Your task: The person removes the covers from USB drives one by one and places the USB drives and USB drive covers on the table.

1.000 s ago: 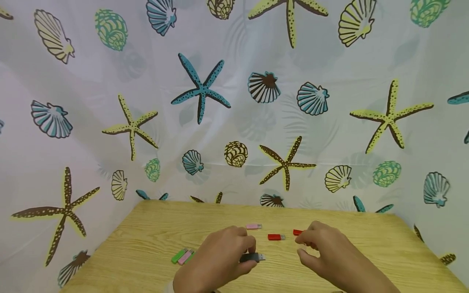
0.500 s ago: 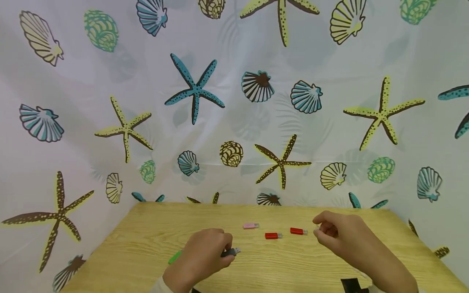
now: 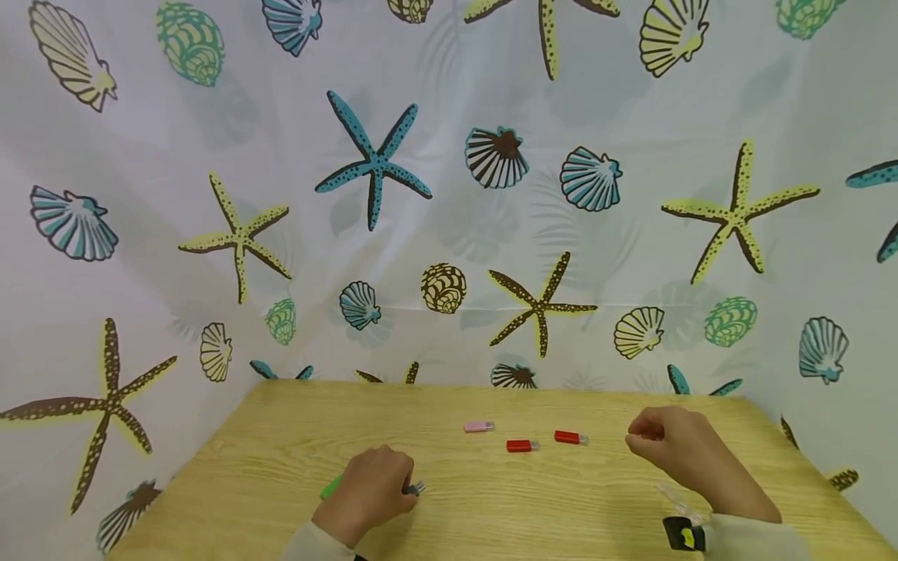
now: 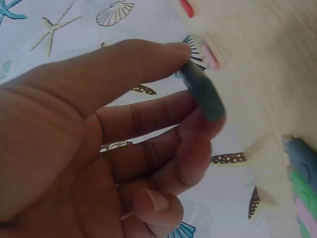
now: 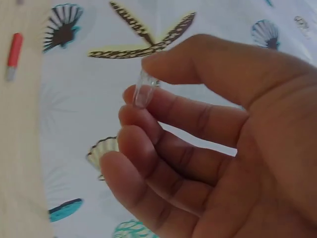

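Observation:
In the head view my left hand [image 3: 370, 485] is low over the left of the table, pinching a dark grey USB flash drive [image 4: 204, 94] between thumb and forefinger. Its metal plug [image 3: 418, 488] sticks out to the right. Beneath and beside this hand lies a row of drives: a green one [image 3: 331, 487] peeks out in the head view, and the left wrist view shows another grey drive [image 4: 303, 157] with green and pink ones. My right hand [image 3: 679, 450], over the right side, pinches a small clear plastic cap [image 5: 143, 91] between thumb and fingertips.
Toward the back middle lie a pink flash drive [image 3: 478, 426] and two red ones, a nearer red drive [image 3: 521, 446] and a farther red drive [image 3: 568, 437]. Clear caps [image 3: 672, 494] lie by the right wrist. A shell-patterned curtain [image 3: 449, 234] borders the wooden table [image 3: 456, 522].
My left hand has moved left with the grey drive toward the row of drives. My right hand has moved right with the clear cap, away from the red drives, uncovering one.

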`<action>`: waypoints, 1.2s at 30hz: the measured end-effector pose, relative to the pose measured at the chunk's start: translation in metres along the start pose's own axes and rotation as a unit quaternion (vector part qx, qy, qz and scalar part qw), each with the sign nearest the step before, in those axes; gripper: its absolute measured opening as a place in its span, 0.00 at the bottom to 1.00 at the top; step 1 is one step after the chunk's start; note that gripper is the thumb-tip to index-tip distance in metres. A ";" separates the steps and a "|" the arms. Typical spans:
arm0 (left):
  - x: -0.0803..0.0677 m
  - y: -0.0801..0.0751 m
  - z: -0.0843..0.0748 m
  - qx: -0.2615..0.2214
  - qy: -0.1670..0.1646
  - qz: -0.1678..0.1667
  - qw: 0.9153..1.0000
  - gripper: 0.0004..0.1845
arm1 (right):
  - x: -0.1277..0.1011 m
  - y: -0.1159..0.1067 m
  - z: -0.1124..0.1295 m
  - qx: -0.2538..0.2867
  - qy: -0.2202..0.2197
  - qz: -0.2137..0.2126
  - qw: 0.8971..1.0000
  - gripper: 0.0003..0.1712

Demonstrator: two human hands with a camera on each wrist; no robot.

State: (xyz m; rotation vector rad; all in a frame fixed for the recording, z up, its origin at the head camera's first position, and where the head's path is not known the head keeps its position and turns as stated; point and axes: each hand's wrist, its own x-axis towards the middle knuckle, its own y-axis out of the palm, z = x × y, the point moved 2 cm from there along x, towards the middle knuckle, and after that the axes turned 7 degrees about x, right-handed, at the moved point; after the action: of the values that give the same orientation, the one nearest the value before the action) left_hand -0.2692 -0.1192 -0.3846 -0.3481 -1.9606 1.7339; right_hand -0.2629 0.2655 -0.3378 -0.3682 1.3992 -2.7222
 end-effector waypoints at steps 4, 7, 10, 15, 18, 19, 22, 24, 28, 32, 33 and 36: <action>0.002 0.007 0.004 0.012 -0.025 0.020 0.999 0.26 | 0.008 0.007 -0.019 0.004 0.026 0.003 1.000 0.08; 0.003 0.012 0.007 0.023 -0.044 0.042 0.998 0.25 | 0.012 0.013 -0.033 0.008 0.042 0.000 0.999 0.10; 0.004 0.015 0.010 0.041 -0.066 0.055 0.995 0.21 | 0.014 0.020 -0.046 0.015 0.066 0.003 0.998 0.10; 0.006 0.017 0.014 0.070 -0.094 0.055 0.992 0.21 | 0.016 0.027 -0.060 0.015 0.090 0.012 0.996 0.08; 0.008 0.018 0.015 0.079 -0.104 0.056 0.990 0.21 | 0.016 0.030 -0.066 0.019 0.103 0.018 0.994 0.08; 0.008 0.018 0.015 0.082 -0.105 0.055 0.990 0.21 | 0.016 0.031 -0.069 0.022 0.111 0.020 0.993 0.08; 0.009 0.019 0.015 0.091 -0.111 0.055 0.988 0.21 | 0.016 0.036 -0.075 0.030 0.133 0.028 0.990 0.08; 0.008 0.021 0.015 0.097 -0.111 0.050 0.988 0.21 | 0.016 0.039 -0.080 0.033 0.146 0.028 0.988 0.09; 0.007 0.026 0.015 0.108 -0.104 0.030 0.988 0.20 | 0.016 0.044 -0.086 0.033 0.159 0.021 0.986 0.10; 0.005 0.030 0.015 0.119 -0.096 0.015 0.988 0.20 | 0.016 0.047 -0.090 0.028 0.161 0.021 0.986 0.09; 0.005 0.031 0.015 0.122 -0.094 0.012 0.988 0.20 | 0.016 0.048 -0.091 0.027 0.162 0.022 0.986 0.09; 0.005 0.034 0.015 0.126 -0.092 0.006 0.988 0.20 | 0.016 0.050 -0.093 0.026 0.169 0.024 0.985 0.08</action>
State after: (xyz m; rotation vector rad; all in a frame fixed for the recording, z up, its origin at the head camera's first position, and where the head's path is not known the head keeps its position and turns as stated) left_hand -0.2855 -0.1242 -0.4177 -0.1136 -1.8326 2.0573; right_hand -0.3037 0.3074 -0.4271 0.1386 1.3778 -2.8730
